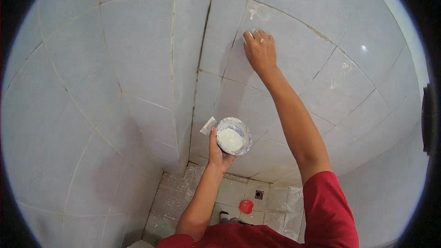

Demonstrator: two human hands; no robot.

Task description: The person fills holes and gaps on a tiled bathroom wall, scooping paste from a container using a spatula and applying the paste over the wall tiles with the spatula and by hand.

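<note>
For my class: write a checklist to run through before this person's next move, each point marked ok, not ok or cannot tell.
1. Left hand supports the tub: ok.
2. White paste remains in the tub: ok.
3. White flat piece by the left thumb is firmly gripped: cannot tell.
4. Right hand, at the tiled wall, holds a tool: cannot tell; its curled fingers hide this.
5. Tiles around the right hand are free of white smears: not ok.
6. Floor is free of loose things: not ok; a red object lies near the drain.
</note>
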